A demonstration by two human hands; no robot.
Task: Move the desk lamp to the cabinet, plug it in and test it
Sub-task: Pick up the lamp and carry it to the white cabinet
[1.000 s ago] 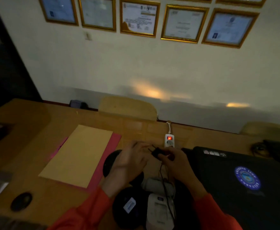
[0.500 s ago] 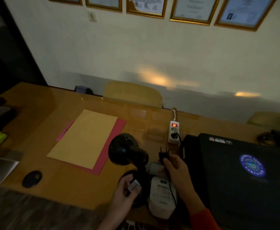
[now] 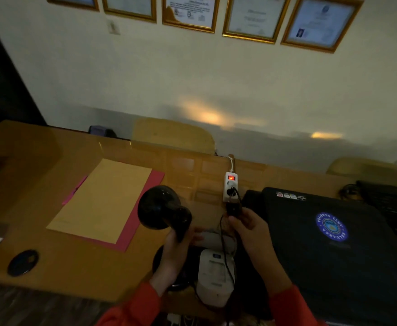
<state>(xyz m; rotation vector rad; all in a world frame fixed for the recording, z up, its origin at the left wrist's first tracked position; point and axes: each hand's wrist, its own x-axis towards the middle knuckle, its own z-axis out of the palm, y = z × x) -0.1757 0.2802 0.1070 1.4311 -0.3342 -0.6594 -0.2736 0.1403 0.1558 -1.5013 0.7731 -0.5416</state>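
The black desk lamp point(image 3: 161, 208) stands on the wooden desk point(image 3: 75, 262) with its dome shade tilted to the left. My left hand point(image 3: 177, 248) grips its neck just below the shade. The lamp's black cord runs down past a white device to my right hand point(image 3: 251, 229), which pinches the lamp's plug point(image 3: 234, 209). The plug sits at the near end of a white power strip point(image 3: 230, 182), whose red switch glows. Another black plug sits in the strip's socket. The room is dim and the lamp is unlit.
A tan envelope point(image 3: 103, 198) lies on a pink folder to the left. A black case with a round blue sticker point(image 3: 331, 227) fills the right side. A white device point(image 3: 214, 274) sits at the desk's near edge, a black disc point(image 3: 22, 262) at the near left. Chair backs point(image 3: 174, 135) stand behind the desk.
My left hand rose from the lamp's base to its neck. My right hand carried the plug forward to the near end of the power strip.
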